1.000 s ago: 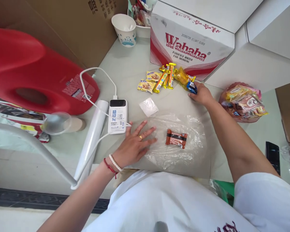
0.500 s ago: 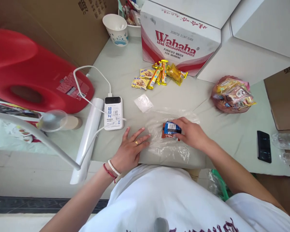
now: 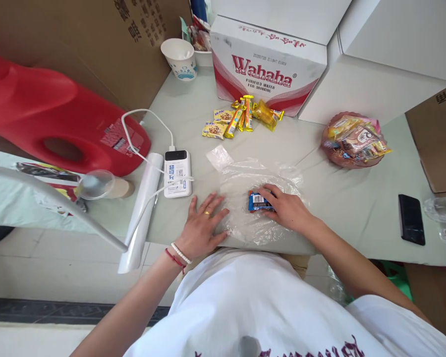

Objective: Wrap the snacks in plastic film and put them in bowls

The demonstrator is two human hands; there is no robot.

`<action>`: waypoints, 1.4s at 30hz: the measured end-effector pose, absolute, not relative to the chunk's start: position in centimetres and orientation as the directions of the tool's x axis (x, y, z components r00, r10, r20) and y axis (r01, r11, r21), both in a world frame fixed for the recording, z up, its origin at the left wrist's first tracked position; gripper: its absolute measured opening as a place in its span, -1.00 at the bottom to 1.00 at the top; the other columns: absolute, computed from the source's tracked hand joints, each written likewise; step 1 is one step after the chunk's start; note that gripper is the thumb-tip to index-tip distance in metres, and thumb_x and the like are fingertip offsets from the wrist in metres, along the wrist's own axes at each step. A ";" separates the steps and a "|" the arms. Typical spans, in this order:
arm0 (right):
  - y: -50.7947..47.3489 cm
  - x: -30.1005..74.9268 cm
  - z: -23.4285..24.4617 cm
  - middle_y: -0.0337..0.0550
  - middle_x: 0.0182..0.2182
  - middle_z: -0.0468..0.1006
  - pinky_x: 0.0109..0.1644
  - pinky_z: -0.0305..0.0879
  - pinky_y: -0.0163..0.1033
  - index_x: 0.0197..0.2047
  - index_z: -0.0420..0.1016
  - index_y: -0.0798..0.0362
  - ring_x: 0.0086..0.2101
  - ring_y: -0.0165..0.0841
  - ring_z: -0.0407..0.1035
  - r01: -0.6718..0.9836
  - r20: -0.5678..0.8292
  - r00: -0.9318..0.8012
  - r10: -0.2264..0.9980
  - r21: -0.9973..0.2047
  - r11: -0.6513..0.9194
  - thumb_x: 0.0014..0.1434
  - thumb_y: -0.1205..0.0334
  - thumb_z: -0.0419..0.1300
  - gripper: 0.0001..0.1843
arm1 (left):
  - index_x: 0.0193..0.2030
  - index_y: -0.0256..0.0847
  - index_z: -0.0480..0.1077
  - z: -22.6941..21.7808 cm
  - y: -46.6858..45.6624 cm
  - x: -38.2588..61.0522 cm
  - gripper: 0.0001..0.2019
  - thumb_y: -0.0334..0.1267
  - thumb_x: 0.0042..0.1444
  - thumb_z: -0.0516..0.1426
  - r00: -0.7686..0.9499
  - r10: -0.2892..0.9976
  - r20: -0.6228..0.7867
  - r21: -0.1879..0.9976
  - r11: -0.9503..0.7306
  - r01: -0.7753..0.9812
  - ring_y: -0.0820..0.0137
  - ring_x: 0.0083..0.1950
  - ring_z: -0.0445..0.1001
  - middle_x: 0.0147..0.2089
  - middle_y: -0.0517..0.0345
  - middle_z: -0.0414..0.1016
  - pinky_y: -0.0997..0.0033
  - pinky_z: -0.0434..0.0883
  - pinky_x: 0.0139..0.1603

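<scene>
A clear plastic bag (image 3: 241, 181) lies flattened on the table before me. On its middle rests a blue snack packet (image 3: 257, 201), barcode up, over a reddish-brown packet that is mostly hidden. My right hand (image 3: 285, 207) grips the blue packet from the right, fingers at its far edge and thumb at its near edge. My left hand (image 3: 205, 225) lies flat with spread fingers at the bag's left edge, a ring on one finger. A small folded clear wrapper (image 3: 219, 157) sits just beyond the bag.
Yellow snack packets (image 3: 248, 114) lie before a Wahaha carton (image 3: 263, 69). A bowl of snacks (image 3: 329, 148) and a phone (image 3: 411, 219) are to the right. Leftward are a power bank (image 3: 177, 173) with cables, a white roll (image 3: 143, 213), a plastic cup (image 3: 96, 184) and a red jug (image 3: 59, 114).
My right hand has lowered the blue packet onto the reddish-brown one, covering more of it. My left hand stays spread at the bag's edge. The camera view has shifted slightly.
</scene>
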State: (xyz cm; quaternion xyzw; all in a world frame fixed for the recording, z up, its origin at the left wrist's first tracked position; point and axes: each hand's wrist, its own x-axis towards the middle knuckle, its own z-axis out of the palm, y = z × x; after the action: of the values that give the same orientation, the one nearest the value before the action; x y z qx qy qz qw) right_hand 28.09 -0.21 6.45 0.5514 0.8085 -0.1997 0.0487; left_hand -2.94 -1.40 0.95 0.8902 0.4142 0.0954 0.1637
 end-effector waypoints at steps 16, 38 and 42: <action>-6.6 34.9 4.1 -0.02 0.06 0.57 0.14 0.42 0.10 -0.11 0.56 -0.14 0.05 -0.15 0.46 0.704 0.022 -0.296 0.955 -0.670 0.234 0.41 0.09 0.09 -0.79 | -0.14 -0.13 0.45 0.3 -0.2 -0.6 -0.77 -0.22 0.41 -0.02 0.511 0.853 0.105 0.646 -0.449 0.617 0.27 0.22 0.55 -0.08 0.09 0.69 -0.21 -0.09 0.55; 1.4 28.2 5.6 -0.14 0.12 0.56 -0.17 0.40 -0.17 0.11 0.62 -0.19 -0.06 -0.20 0.48 0.852 -0.130 -0.380 0.916 -0.434 0.293 0.43 0.15 -0.04 -0.58 | 0.07 -0.26 0.42 0.2 0.7 3.0 -0.70 -0.14 0.37 0.03 -0.017 0.934 0.358 0.521 -0.184 0.833 0.06 0.17 0.36 0.09 -0.22 0.42 -0.04 0.33 0.22; 1.7 28.0 5.0 -0.17 0.12 0.57 -0.21 0.40 -0.19 0.09 0.64 -0.19 -0.15 -0.25 0.50 0.857 -0.118 -0.344 0.932 -0.444 0.260 0.43 0.12 -0.02 -0.59 | 0.25 -0.16 0.39 0.4 -3.9 3.7 -0.62 -0.21 0.34 0.05 0.167 0.855 0.491 0.394 -0.389 0.833 0.05 0.14 0.38 0.09 -0.19 0.51 -0.07 0.24 0.20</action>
State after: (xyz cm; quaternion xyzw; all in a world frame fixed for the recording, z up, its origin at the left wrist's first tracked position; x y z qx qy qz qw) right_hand 27.95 1.67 4.96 0.5666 0.7893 -0.2212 -0.0841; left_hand 3.70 -3.94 0.41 0.7636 0.5525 0.3338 0.0166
